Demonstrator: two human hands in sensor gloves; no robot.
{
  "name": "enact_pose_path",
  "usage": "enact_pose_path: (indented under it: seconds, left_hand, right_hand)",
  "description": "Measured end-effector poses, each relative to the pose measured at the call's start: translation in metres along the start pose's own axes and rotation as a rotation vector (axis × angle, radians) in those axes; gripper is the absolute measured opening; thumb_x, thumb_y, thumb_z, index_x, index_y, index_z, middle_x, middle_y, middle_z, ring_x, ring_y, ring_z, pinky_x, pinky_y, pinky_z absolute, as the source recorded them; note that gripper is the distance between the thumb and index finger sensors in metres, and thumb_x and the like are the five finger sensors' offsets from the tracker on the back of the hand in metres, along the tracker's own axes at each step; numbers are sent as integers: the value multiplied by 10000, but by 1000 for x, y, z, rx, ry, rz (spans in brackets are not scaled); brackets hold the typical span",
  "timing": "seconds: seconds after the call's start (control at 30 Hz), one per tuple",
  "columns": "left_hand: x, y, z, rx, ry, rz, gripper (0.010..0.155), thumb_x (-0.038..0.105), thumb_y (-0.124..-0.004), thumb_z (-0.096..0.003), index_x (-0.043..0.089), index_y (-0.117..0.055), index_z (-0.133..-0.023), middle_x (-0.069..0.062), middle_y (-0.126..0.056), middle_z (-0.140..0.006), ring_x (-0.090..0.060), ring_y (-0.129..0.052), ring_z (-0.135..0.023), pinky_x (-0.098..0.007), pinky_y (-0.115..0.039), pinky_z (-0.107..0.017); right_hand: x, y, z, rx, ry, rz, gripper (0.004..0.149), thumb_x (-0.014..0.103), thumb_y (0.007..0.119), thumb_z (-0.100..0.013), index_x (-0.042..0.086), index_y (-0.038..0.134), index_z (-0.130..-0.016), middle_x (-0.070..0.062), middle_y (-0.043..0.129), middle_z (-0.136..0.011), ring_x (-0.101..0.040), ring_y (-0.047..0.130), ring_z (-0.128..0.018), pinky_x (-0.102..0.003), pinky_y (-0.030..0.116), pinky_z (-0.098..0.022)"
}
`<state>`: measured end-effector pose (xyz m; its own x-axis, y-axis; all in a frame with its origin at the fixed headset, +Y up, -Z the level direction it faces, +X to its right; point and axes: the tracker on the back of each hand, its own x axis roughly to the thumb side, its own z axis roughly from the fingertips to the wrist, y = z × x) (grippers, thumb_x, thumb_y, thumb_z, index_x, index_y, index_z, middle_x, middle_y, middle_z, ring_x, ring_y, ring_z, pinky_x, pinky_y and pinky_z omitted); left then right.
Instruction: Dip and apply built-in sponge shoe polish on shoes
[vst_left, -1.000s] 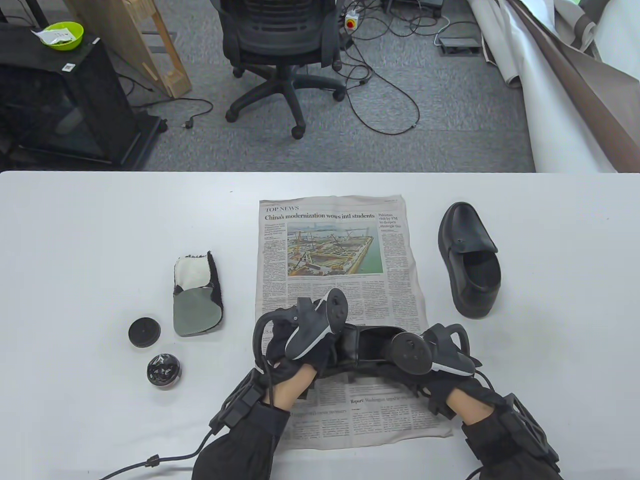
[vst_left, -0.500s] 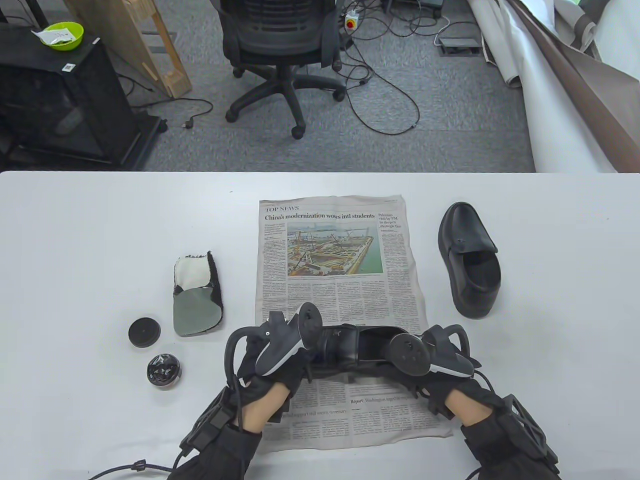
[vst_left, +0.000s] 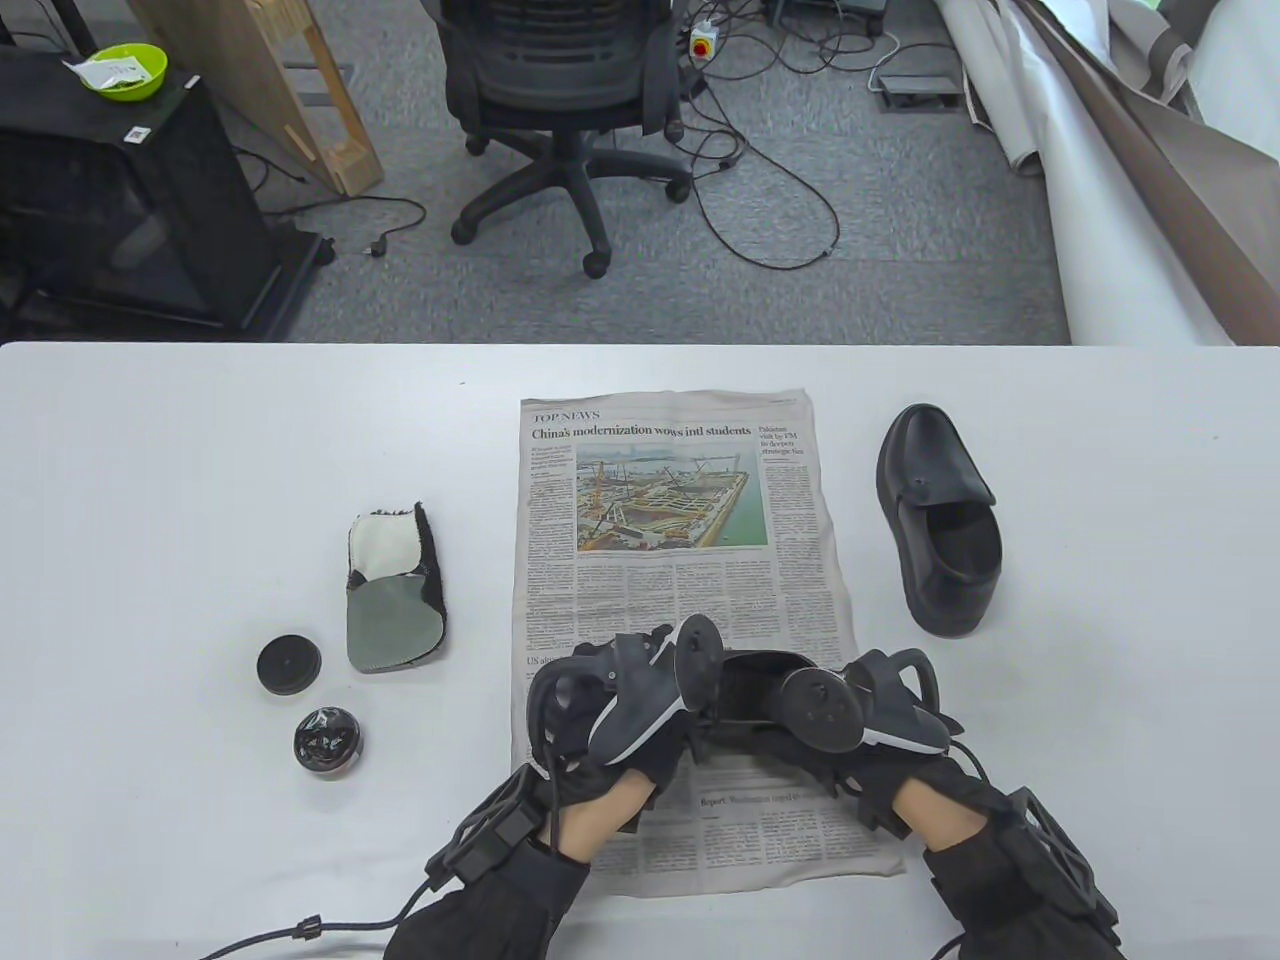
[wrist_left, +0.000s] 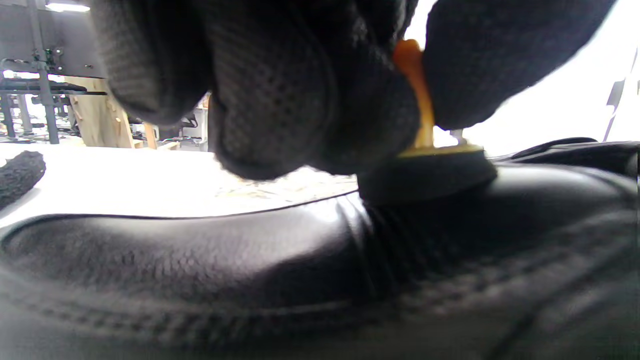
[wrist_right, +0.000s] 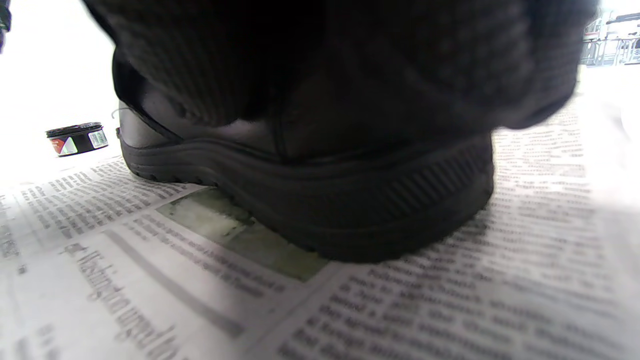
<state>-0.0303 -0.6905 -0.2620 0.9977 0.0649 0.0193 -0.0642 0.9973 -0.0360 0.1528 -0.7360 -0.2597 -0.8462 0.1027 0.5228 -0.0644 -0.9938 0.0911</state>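
Shoe (vst_left: 745, 690) lies on its side across the near end of the newspaper (vst_left: 670, 520), between our two hands, so polish smears land on paper and not on the table (vst_left: 200, 480).

Our right hand (vst_left: 880, 720) sits at the heel end; the right wrist view shows gloved fingers (wrist_right: 350, 60) draped over the heel, gripping it, sole edge down on the print. We judge this is just bracing so the shoe does not slide under rubbing.

Our left hand (vst_left: 625, 715) is over the toe end. In the left wrist view thumb and fingers (wrist_left: 270, 100) are closed narrow, pinching the orange stem of the sponge (wrist_left: 427, 172), whose dark pad is pressed flat on the upper. We judge the applying step is under way.

Left of our left hand: the open polish tin (vst_left: 327, 740), its lid (vst_left: 288, 664) just beyond it, and a buffing mitt (vst_left: 393, 590) further out. Second shoe (vst_left: 940, 520) stands upright beyond our right hand, off the paper, well apart from the one being worked; whether it has been polished we cannot tell.
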Motion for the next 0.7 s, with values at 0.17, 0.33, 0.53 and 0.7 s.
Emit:
enact_pose_path:
  seconds: [0.17, 0.33, 0.53, 0.7]
  left_hand:
    - [-13, -7, -11, -42, 38, -10, 487, 533, -912, -413, 172, -906, -741, -5, -1075, -480, -156, -1054, -375, -438, -875, -485]
    - [-24, -8, -11, -51, 58, -56, 487, 533, -915, -412, 168, -908, -734, -9, -1070, -467, -158, -1049, -367, -441, -872, -484]
    - [-36, -8, -5, -46, 90, -114, 484, 532, -914, -414, 167, -907, -732, -11, -1064, -467, -161, -1042, -371, -445, -866, -489]
    - [-39, -2, -4, -154, 66, -150, 483, 542, -898, -423, 171, -911, -732, -11, -1065, -468, -168, -1042, -376, -447, -861, -496]
  right_hand:
    - [0, 0, 0, 3, -3, -2, 419, 544, 836, -351, 261, 957, -636, 13, 919, -523, -74, 979, -131, -391, 892, -440]
    - [0, 0, 0, 1, 1, 3, 420, 544, 836, -351, 259, 958, -634, 12, 921, -521, -73, 980, -129, -391, 894, -438]
    - [1, 0, -1, 3, 14, 7, 419, 544, 837, -351, 260, 960, -633, 13, 922, -520, -75, 982, -129, -391, 894, -439]
    - [1, -1, -1, 4, 15, 8, 418, 544, 838, -351, 260, 961, -633, 14, 923, -519, -75, 982, -128, -391, 894, -439]
